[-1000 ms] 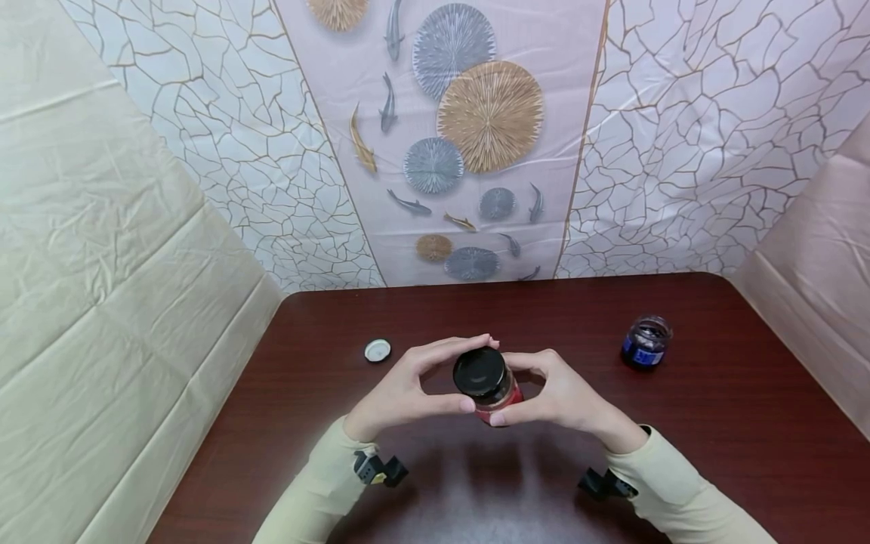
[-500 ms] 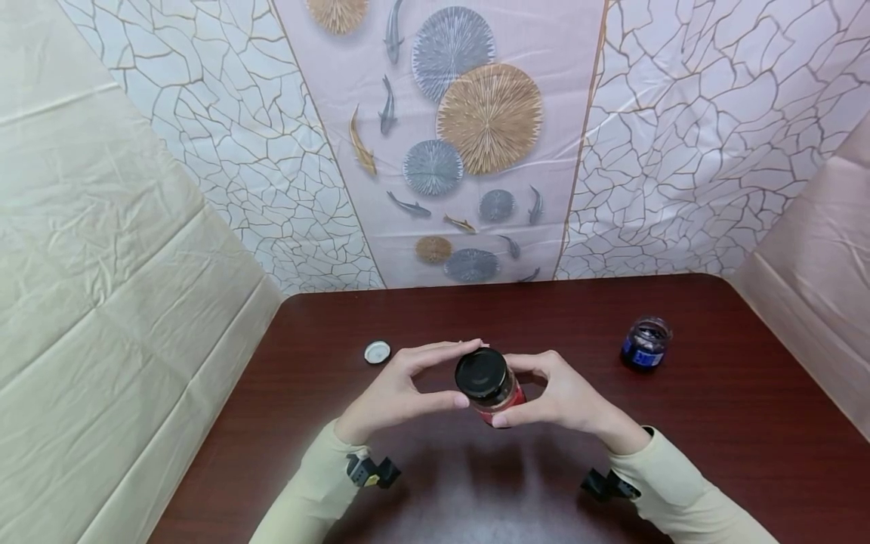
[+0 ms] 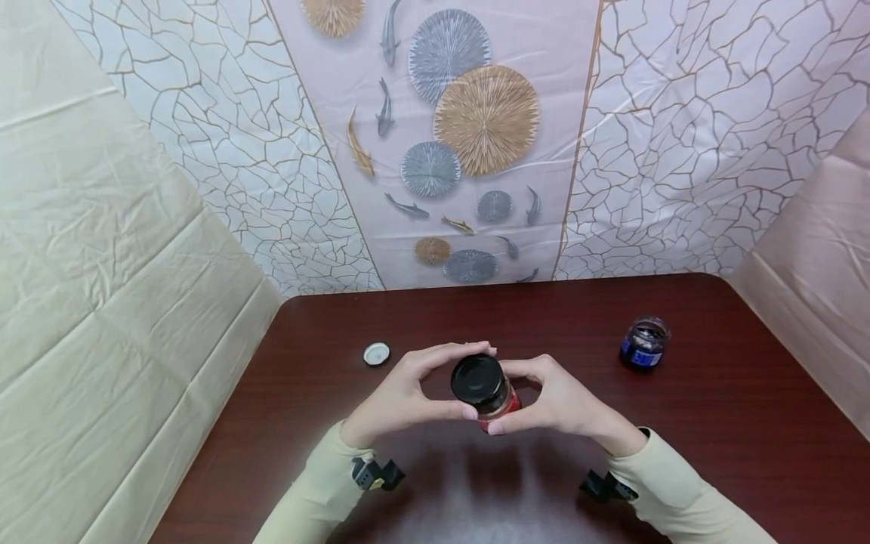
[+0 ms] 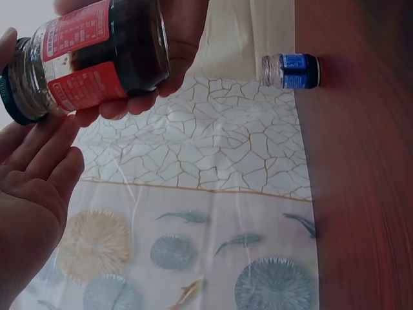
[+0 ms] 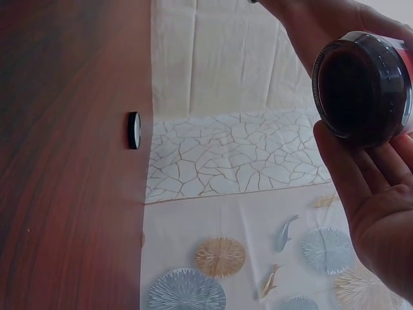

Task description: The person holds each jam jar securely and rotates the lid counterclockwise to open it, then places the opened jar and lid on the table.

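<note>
A glass jar (image 3: pixel 504 406) with dark contents and a red label tilts in the air between both hands, its black lid (image 3: pixel 479 379) facing up and left. My right hand (image 3: pixel 560 399) grips the jar's body, thumb on the near side and fingers on the far side. The thumb and fingers of my left hand (image 3: pixel 402 397) pinch the lid from two sides. In the left wrist view the red label (image 4: pixel 79 33) and the lid's edge (image 4: pixel 13 97) show. The right wrist view shows the jar's dark base (image 5: pixel 361 90).
An uncapped jar (image 3: pixel 643 346) with a blue label stands at the right of the dark wooden table (image 3: pixel 544 310). Toward the left lies a loose lid (image 3: pixel 376 353), its white inside up. A patterned cloth (image 3: pixel 489 227) hangs behind the table.
Half a second ago my left thumb and fingers had drawn back left from the lid; now they are around it again. The right hand keeps its hold, and the jar sits marginally lower.
</note>
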A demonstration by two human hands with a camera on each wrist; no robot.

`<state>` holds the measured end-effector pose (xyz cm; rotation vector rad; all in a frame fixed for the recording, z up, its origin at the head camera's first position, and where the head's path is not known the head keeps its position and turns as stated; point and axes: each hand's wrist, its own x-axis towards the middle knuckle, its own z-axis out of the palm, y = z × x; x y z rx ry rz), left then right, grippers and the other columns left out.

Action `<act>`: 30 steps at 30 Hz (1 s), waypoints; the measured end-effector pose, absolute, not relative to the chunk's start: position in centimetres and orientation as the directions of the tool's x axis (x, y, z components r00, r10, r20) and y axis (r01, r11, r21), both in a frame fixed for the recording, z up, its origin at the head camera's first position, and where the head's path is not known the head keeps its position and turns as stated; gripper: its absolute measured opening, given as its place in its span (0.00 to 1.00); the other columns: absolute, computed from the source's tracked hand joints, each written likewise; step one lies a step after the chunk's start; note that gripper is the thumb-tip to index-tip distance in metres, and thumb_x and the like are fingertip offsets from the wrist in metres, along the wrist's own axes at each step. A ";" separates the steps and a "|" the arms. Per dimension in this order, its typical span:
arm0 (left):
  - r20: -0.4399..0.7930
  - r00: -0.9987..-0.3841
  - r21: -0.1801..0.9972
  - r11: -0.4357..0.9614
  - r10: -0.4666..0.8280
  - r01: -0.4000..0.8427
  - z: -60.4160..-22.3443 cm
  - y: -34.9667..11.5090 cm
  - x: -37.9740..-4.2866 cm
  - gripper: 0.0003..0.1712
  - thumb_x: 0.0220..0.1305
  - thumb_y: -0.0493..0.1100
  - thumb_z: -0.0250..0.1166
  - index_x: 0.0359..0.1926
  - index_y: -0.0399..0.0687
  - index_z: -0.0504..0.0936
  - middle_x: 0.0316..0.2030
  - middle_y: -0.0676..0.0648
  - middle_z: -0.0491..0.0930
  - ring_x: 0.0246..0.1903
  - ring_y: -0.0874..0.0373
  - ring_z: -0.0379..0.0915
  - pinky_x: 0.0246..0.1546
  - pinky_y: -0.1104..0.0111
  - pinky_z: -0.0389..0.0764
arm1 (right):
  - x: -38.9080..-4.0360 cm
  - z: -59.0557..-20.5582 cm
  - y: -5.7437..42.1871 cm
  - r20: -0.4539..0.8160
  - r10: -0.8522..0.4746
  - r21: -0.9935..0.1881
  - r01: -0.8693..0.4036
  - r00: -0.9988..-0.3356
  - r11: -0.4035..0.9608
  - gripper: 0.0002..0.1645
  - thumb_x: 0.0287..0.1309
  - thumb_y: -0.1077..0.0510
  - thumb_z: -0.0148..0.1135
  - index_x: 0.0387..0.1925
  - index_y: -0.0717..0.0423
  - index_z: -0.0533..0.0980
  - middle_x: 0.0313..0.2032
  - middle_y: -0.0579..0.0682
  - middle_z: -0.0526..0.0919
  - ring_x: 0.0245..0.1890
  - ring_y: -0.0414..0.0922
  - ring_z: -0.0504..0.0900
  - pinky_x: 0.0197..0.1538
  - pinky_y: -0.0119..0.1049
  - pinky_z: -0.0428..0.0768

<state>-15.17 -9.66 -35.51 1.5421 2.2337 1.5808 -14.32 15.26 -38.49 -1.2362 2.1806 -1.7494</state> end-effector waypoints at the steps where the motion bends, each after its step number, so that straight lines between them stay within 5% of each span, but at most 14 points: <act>1: 0.490 -0.520 0.727 0.002 0.700 0.687 -35.5 -9.6 -15.1 0.45 0.52 0.36 0.79 0.71 0.45 0.71 0.65 0.50 0.76 0.65 0.54 0.71 0.66 0.58 0.70 | -14.3 -38.5 15.2 0.405 -0.625 -0.846 -0.533 -0.667 0.020 0.28 0.49 0.62 0.79 0.54 0.50 0.82 0.43 0.46 0.88 0.42 0.45 0.86 0.44 0.36 0.83; 15: 0.490 -0.502 0.725 -0.013 0.712 0.689 -35.6 -8.4 -15.0 0.43 0.53 0.38 0.79 0.70 0.48 0.72 0.65 0.52 0.75 0.63 0.55 0.71 0.62 0.61 0.73 | -14.4 -38.7 14.5 0.410 -0.618 -0.830 -0.555 -0.671 0.052 0.20 0.49 0.59 0.79 0.46 0.47 0.85 0.38 0.43 0.88 0.38 0.41 0.84 0.42 0.38 0.83; 30: 0.497 -0.498 0.712 -0.007 0.711 0.702 -35.5 -9.3 -15.0 0.43 0.53 0.37 0.79 0.71 0.46 0.72 0.61 0.51 0.77 0.61 0.55 0.72 0.64 0.59 0.71 | -14.4 -38.2 15.1 0.428 -0.626 -0.828 -0.561 -0.652 0.019 0.29 0.46 0.62 0.80 0.53 0.50 0.82 0.43 0.46 0.88 0.44 0.45 0.86 0.49 0.35 0.81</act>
